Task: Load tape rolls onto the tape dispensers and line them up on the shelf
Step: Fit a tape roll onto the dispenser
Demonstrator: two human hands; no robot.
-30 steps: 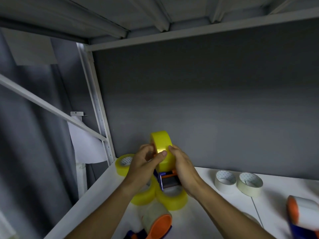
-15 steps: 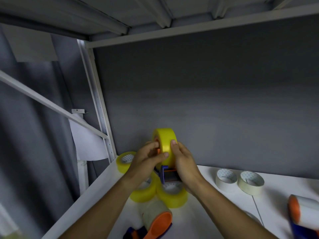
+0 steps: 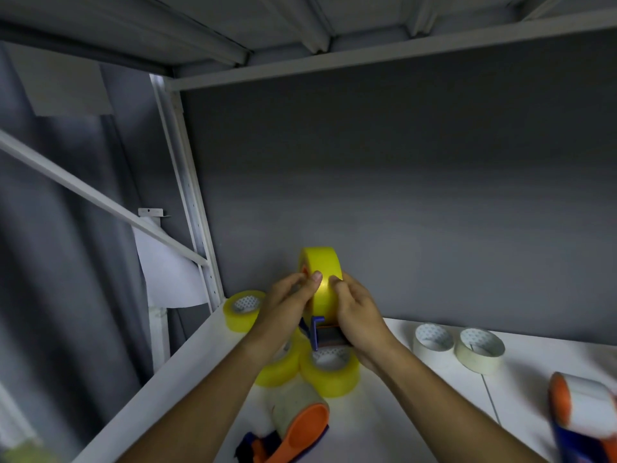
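Observation:
A yellow tape roll [image 3: 324, 275] stands upright on a blue and orange dispenser [image 3: 325, 332], held above the white shelf [image 3: 200, 362]. My left hand [image 3: 287, 305] grips the roll's left side, thumb on its face. My right hand [image 3: 357, 312] holds the roll's right side and wraps the dispenser body. Much of the dispenser is hidden by my hands.
Three yellow rolls lie flat: one [image 3: 243, 310] at the back left corner, two [image 3: 330, 372] under my hands. Two white rolls [image 3: 434, 342] [image 3: 480, 349] lie to the right. A loaded dispenser [image 3: 293, 426] lies at the front, another [image 3: 584, 419] at the right edge. A shelf upright [image 3: 190, 208] stands left.
Both hands have lifted the roll and dispenser slightly and shifted them right. My left thumb has moved up onto the roll's face, and my right fingers have slid up its side.

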